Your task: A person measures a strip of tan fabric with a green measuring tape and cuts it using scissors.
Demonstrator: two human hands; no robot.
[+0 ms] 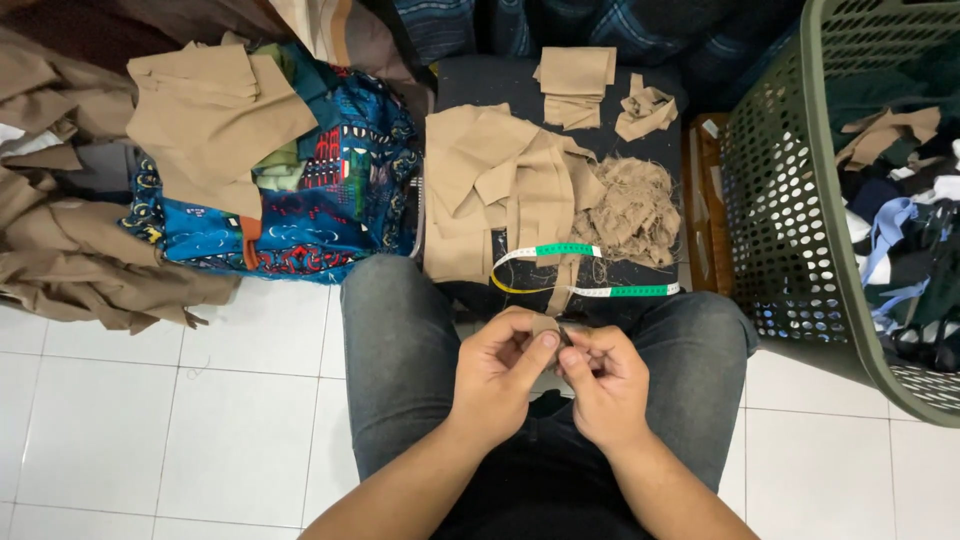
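Note:
My left hand [500,370] and my right hand [605,380] meet above my lap, between my knees in grey jeans. Both pinch a small tan fabric piece [547,325] held between the fingertips; most of it is hidden by my fingers. Just beyond my hands a green and white measuring tape [560,255] curls over a dark stool [500,80]. On that stool lie a heap of tan fabric strips [500,185] and a clump of frayed tan threads [630,210].
A green perforated laundry basket [780,210] full of mixed cloth stands at the right. Folded tan pieces [575,85] lie at the stool's far side. At left are blue patterned cloth [330,190] and piles of tan fabric [80,250] on white floor tiles [150,430].

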